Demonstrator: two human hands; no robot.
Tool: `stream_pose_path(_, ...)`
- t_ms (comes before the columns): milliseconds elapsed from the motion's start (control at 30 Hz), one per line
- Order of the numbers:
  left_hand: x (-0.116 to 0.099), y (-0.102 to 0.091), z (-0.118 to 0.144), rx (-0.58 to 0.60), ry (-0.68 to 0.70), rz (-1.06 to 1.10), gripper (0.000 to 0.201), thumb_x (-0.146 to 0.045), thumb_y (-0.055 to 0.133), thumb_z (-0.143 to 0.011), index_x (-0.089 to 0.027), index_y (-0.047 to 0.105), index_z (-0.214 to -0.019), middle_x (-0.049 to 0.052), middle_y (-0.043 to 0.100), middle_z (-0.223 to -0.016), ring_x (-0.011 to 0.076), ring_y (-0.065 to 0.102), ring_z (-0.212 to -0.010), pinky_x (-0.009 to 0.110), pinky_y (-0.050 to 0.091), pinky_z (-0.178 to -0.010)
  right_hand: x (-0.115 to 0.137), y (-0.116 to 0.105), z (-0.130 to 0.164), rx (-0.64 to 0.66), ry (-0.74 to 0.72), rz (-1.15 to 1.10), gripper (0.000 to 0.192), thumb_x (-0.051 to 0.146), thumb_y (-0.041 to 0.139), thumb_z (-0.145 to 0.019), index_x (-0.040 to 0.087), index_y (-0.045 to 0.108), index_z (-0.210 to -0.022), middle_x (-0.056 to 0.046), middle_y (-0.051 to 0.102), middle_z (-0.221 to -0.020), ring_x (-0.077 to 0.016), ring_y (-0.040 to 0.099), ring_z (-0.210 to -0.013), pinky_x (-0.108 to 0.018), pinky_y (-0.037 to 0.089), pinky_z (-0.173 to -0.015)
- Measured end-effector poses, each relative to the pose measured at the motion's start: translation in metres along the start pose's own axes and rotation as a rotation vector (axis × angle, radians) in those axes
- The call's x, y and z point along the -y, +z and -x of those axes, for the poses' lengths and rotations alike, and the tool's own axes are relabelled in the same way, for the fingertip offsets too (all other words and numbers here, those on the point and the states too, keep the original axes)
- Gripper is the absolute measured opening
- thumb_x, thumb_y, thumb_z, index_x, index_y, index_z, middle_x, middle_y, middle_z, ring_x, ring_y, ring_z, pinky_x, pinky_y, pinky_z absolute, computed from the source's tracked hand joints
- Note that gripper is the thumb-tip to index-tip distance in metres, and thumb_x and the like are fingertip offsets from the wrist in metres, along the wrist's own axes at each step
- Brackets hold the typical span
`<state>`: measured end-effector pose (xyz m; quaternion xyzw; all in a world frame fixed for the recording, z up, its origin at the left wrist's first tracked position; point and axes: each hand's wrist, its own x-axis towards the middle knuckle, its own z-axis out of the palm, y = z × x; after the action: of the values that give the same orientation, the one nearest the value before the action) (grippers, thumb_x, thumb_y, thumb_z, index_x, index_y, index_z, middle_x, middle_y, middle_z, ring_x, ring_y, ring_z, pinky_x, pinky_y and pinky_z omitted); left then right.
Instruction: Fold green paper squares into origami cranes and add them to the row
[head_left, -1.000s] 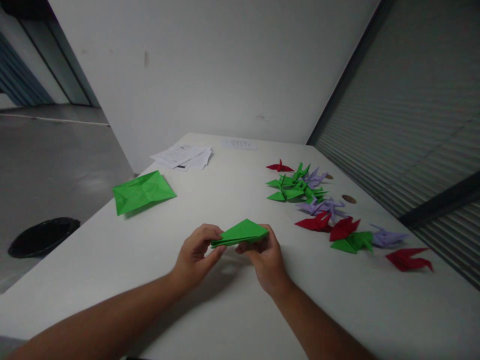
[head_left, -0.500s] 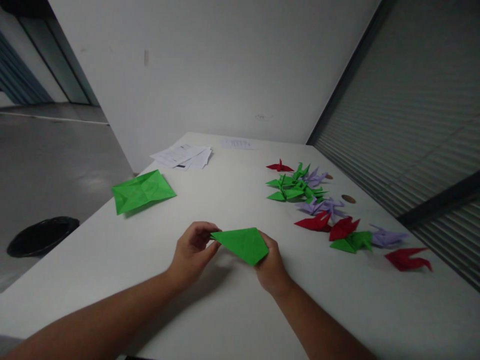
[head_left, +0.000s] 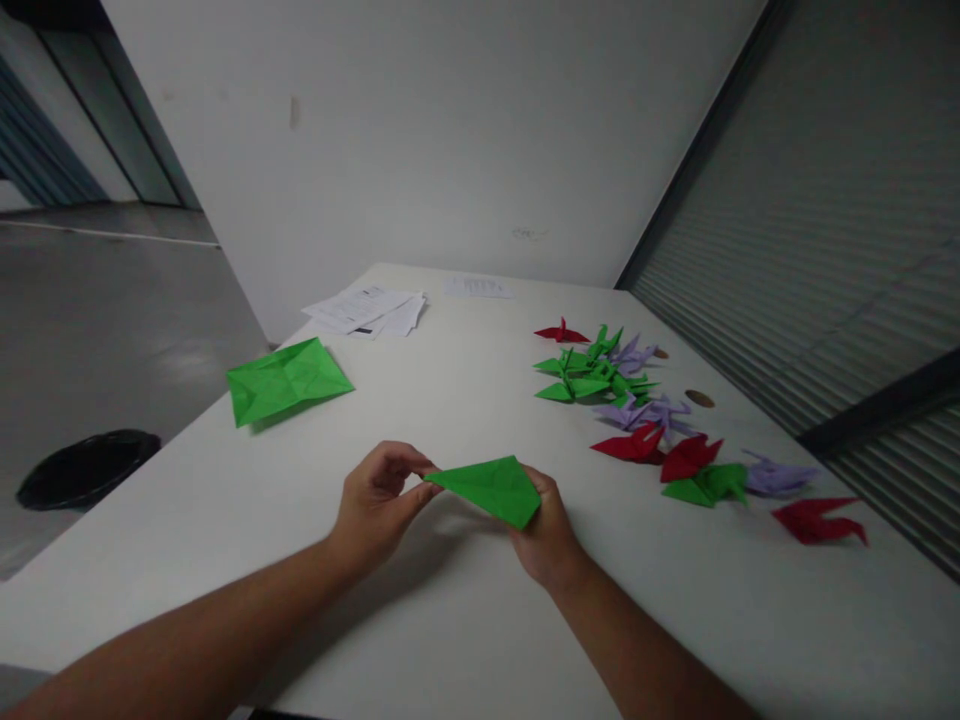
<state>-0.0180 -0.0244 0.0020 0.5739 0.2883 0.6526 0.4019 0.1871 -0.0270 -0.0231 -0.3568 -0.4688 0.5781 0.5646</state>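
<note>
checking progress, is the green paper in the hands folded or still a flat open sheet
Folded. The green paper is a compact pointed kite-like shape, pinched at its tip by the left hand and held underneath by the right hand.

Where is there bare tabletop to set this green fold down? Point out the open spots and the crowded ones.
Open: the middle of the table, between the flat green sheet at left and the paper cranes at right; also the near edge beside the forearms. Crowded: the right side with the cranes, and the far left corner, where white papers lie.
</note>
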Motion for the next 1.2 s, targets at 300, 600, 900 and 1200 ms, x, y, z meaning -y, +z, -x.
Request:
stream_pose_path(300, 0.006, -0.012, -0.008, 0.150, 0.042, -0.301, 0.006, -0.021, 0.074, -0.090, -0.022, 0.077, -0.095, 0.005, 0.073, -0.087, 0.0163, 0.068, -0.080, 0.027, 0.055, -0.071, -0.009, -0.006, -0.004, -0.188, 0.069, 0.035, 0.054, 0.023, 0.096, -0.057, 0.019, 0.074, -0.106, -0.005, 0.078, -0.100, -0.0241, 0.070, -0.092, -0.039, 0.056, -0.088)
stream_pose_path(600, 0.013, -0.005, -0.008, 0.065, -0.401, -0.067, 0.016, -0.031, 0.085, -0.078, -0.018, 0.075, -0.077, 0.003, 0.071, -0.077, 0.0150, 0.064, -0.071, 0.026, 0.050, -0.066, 0.005, 0.001, -0.007, -0.187, 0.056, -0.033, 0.036, 0.033, 0.090, -0.071, 0.019, 0.071, -0.097, -0.002, 0.074, -0.087, -0.0162, 0.064, -0.072, -0.028, 0.054, -0.063)
stream_pose_path(900, 0.022, -0.001, -0.003, 0.129, -0.577, 0.053, 0.027, -0.030, 0.089, -0.073, -0.015, 0.066, -0.072, 0.002, 0.071, -0.072, 0.0128, 0.062, -0.067, 0.024, 0.045, -0.064, 0.005, 0.002, -0.007, -0.122, 0.102, 0.006, 0.035, 0.036, 0.088, -0.073, 0.017, 0.067, -0.094, 0.002, 0.066, -0.073, -0.0097, 0.054, -0.055, -0.023, 0.045, -0.051)
stream_pose_path(1200, 0.022, 0.002, -0.003, 0.234, -0.663, 0.194, 0.047, -0.022, 0.093, -0.065, -0.020, 0.058, -0.096, -0.005, 0.063, -0.069, 0.0099, 0.057, -0.059, 0.021, 0.042, -0.055, 0.014, 0.003, -0.007, -0.054, 0.131, 0.063, 0.031, 0.037, 0.088, -0.072, 0.017, 0.067, -0.083, 0.003, 0.064, -0.068, -0.0080, 0.050, -0.051, -0.020, 0.040, -0.046)
